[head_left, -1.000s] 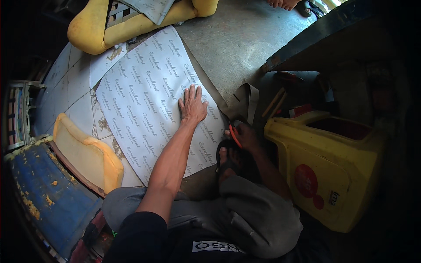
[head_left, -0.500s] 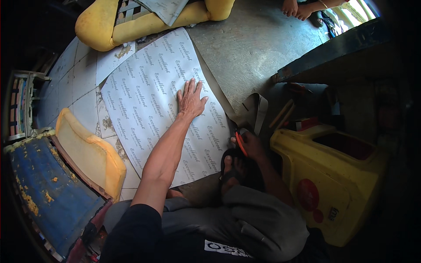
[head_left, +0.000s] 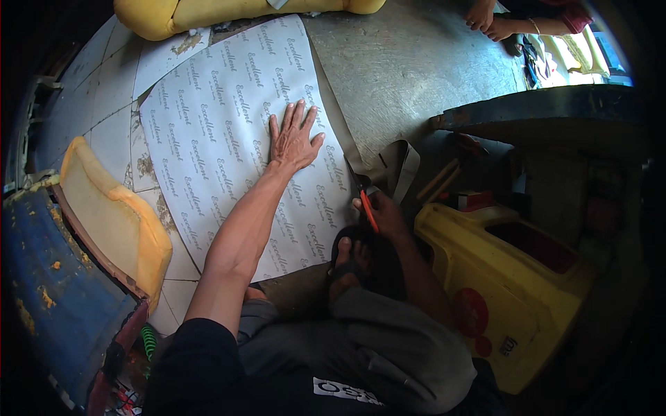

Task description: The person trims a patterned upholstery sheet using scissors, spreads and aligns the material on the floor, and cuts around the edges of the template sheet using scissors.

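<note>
A large white printed sheet point(head_left: 229, 132) lies flat on the floor in front of me. My left hand point(head_left: 295, 139) presses on it near its right edge, palm down with the fingers spread. At that same edge, lower down, my right hand point(head_left: 378, 209) grips scissors point(head_left: 368, 208) with orange-red handles. Their dark blades point up along the sheet's edge, where a grey-brown strip point(head_left: 402, 170) of material curls away to the right. My sandalled foot point(head_left: 350, 256) stands just below the scissors.
A yellow plastic box point(head_left: 499, 298) stands at right, near a dark bench-like slab point(head_left: 534, 114). Yellow foam point(head_left: 243, 17) on a frame sits at the far side. Blue and yellow padded pieces point(head_left: 62, 298) lean at left. Another person's hands point(head_left: 492, 22) show at upper right.
The view has shifted, so most things sit higher or further left. The scissors now point up along the sheet's edge, their blades showing. My left hand stays flat on the sheet.
</note>
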### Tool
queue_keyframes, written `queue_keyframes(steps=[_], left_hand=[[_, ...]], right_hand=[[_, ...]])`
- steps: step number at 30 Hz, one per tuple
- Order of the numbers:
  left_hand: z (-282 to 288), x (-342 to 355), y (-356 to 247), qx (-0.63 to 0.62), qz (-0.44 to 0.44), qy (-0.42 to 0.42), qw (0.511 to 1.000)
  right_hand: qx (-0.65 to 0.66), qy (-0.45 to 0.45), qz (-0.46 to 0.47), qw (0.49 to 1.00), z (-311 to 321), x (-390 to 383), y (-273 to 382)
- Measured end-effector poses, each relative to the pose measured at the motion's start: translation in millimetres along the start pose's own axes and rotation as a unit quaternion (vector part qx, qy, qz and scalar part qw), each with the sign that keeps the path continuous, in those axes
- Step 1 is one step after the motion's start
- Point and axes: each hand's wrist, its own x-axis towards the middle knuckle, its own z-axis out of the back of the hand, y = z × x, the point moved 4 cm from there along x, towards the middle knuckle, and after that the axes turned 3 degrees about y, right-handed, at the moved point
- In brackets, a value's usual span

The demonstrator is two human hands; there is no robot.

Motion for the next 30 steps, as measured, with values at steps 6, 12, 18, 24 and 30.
queue_keyframes(steps=[6,12,18,24,30], left_hand=[[8.2,9.9,5.0,-0.003,0.008,0.031,0.999],[12.3,19.8,10.6,0.004,0.005,0.058,0.998],[12.7,34.6,18.9,0.015,-0.009,0.031,0.999],[15.6,60.1,31.9,0.004,-0.023,0.026,0.999],[15.9,75.3,41.9,0.011,-0.049,0.014,0.999]], right_hand=[[0.030,0.012,0.013,0.999,-1.0,1.9,12.6],[0.009,0.012,0.010,1.000,-2.7,10.4,15.5],[-0.016,0.019,-0.020,0.999,-1.3,19.2,12.2],[0.003,0.004,0.009,1.000,-2.9,25.0,13.7],[-0.012,0.027,-0.026,0.999,-3.6,28.8,11.3]])
